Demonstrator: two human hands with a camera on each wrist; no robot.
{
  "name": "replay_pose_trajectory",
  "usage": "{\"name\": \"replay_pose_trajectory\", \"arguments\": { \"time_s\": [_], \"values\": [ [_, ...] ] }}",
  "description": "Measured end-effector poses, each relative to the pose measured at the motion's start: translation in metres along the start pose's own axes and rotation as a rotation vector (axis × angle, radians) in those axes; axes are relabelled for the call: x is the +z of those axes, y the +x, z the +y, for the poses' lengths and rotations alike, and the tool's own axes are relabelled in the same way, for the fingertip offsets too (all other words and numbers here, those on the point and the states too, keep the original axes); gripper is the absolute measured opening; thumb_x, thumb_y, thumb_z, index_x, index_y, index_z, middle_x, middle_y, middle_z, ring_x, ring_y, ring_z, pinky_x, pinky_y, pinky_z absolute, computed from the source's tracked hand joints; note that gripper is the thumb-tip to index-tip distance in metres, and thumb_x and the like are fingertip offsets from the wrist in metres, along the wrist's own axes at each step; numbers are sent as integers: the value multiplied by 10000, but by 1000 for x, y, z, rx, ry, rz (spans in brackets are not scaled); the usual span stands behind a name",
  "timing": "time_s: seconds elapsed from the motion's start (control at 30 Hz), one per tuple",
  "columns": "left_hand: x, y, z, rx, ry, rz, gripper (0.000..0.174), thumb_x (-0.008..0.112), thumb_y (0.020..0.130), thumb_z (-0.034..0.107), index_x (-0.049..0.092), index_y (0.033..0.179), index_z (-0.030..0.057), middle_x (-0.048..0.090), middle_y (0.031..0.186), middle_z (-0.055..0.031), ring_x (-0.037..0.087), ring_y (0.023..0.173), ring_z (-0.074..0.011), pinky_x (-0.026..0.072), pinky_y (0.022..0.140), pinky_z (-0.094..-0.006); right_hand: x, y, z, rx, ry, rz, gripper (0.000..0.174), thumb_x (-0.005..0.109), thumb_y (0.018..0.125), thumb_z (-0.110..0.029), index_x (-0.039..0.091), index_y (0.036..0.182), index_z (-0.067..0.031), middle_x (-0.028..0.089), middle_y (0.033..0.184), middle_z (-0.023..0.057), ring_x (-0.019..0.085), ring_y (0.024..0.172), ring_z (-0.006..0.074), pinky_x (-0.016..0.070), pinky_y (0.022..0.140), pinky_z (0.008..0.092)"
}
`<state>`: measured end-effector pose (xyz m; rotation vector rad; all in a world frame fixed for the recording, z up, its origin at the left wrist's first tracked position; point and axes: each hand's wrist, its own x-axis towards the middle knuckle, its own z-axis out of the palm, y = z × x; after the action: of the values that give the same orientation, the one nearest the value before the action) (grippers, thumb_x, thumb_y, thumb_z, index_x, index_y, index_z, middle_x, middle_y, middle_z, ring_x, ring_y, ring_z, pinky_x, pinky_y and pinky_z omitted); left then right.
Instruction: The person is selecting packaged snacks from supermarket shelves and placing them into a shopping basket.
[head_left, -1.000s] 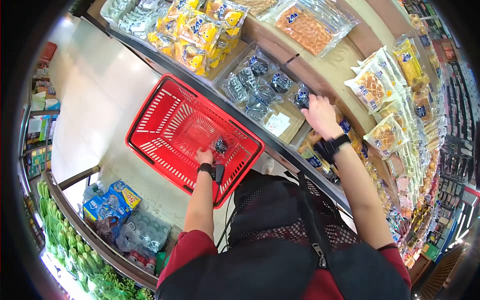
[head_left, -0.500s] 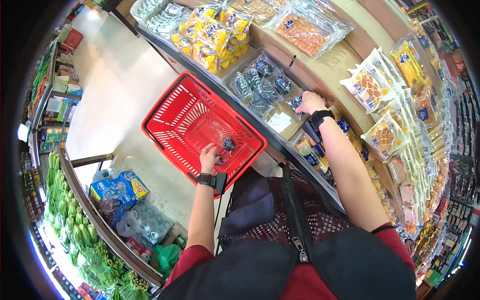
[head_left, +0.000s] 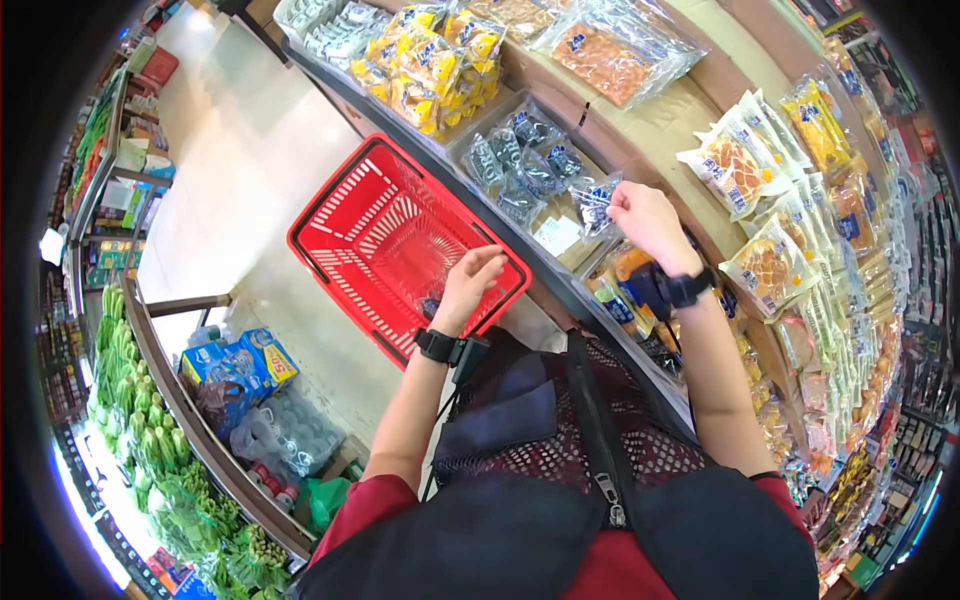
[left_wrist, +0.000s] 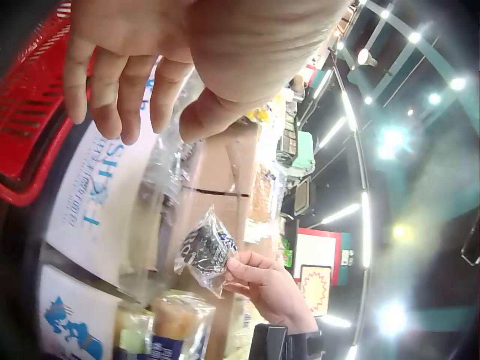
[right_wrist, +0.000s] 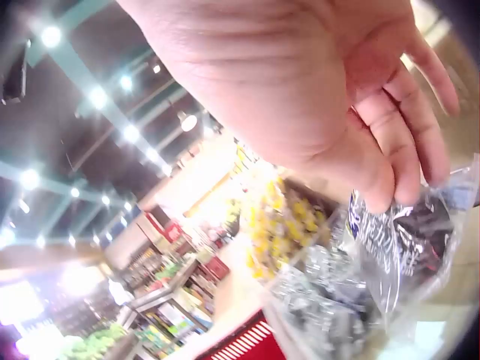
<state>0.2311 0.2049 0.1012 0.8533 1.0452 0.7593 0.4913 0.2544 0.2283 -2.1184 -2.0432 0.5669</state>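
My right hand [head_left: 632, 207] pinches a clear packet of dark snacks [head_left: 596, 193] and holds it just above the shelf tray of like packets [head_left: 520, 160]. The left wrist view shows the same packet [left_wrist: 204, 251] hanging from the right hand's fingertips [left_wrist: 241, 276]. In the right wrist view the fingers [right_wrist: 409, 161] are curled on the packet's top edge [right_wrist: 409, 240]. My left hand [head_left: 478, 268] hovers over the near rim of the red basket [head_left: 360, 215], fingers [left_wrist: 112, 82] loose and holding nothing. A dark packet [head_left: 430, 305] lies in the basket below that wrist.
Yellow snack packs [head_left: 430, 60] and orange packs [head_left: 610, 50] fill the shelf beyond the tray; bread packs [head_left: 740, 170] line it to the right. Across the pale floor aisle [head_left: 230, 140] stand bottled water packs [head_left: 270, 430] and greens [head_left: 150, 450].
My left hand let go of the packet in the basket and rose toward the shelf. My right hand took a packet from the tray and lifted it clear.
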Motion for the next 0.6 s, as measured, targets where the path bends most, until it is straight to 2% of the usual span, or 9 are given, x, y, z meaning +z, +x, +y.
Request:
{"name": "replay_pose_trajectory", "arguments": {
  "time_s": [0.07,0.13,0.17,0.23,0.3,0.37,0.4,0.5,0.6],
  "values": [
    [9,-8,18,7,-41,-65,417,516,904,264,444,1251,44,549,1152,-86,535,1022,-146,433,870,-300,-3,-14,-8,-16,160,-50,134,617,742,-163,620,768,-31,640,727,154,627,703,297,476,631,387],
    [17,-15,30,35,-218,-197,486,511,909,275,359,1309,47,474,1240,-97,481,1113,-163,415,919,-330,4,-24,-22,-45,450,-233,151,657,733,-153,608,773,-16,624,686,127,612,647,240,468,609,340],
    [19,-17,31,25,-222,-183,486,511,909,275,359,1309,47,474,1240,-97,481,1113,-163,415,919,-330,8,-30,-34,-78,445,-266,124,653,740,-133,609,773,-22,610,669,106,598,627,199,464,603,312],
    [18,-19,31,36,-394,-285,495,513,910,231,315,1323,44,411,1294,-94,431,1169,-169,395,952,-358,28,-33,-53,-140,422,-314,132,647,748,-139,610,793,-21,616,688,111,602,638,208,467,610,319],
    [8,-15,21,22,-339,-220,423,527,900,178,382,1271,35,480,1218,-78,487,1109,-171,417,936,-367,42,-35,-64,-176,416,-372,147,625,772,-155,606,828,-21,626,720,113,609,664,220,469,628,330],
    [-12,-13,10,-64,-324,-75,356,540,890,143,443,1212,28,548,1119,-68,550,1016,-167,468,879,-349,59,-32,-63,-210,478,-317,156,597,798,-166,601,864,-25,634,751,116,617,695,232,472,650,336],
    [-29,-5,-13,-32,-431,-1,318,545,885,142,479,1170,19,586,1039,-61,593,924,-161,509,812,-331,55,-32,-64,-222,478,-306,153,568,822,-166,600,888,-32,639,768,119,621,722,244,473,670,338],
    [-84,3,-51,-53,-443,180,263,574,867,152,516,1098,41,606,983,-49,601,873,-159,515,777,-351,49,-29,-54,-130,557,-302,150,577,831,-151,599,922,-34,642,803,94,615,737,179,474,680,294],
    [-133,16,-101,-210,-349,452,286,646,805,160,543,1065,101,616,955,-14,595,862,-151,464,745,-321,45,-26,-39,-103,602,-316,157,569,849,-124,586,943,0,638,840,72,602,761,130,472,683,263]
  ]
}}
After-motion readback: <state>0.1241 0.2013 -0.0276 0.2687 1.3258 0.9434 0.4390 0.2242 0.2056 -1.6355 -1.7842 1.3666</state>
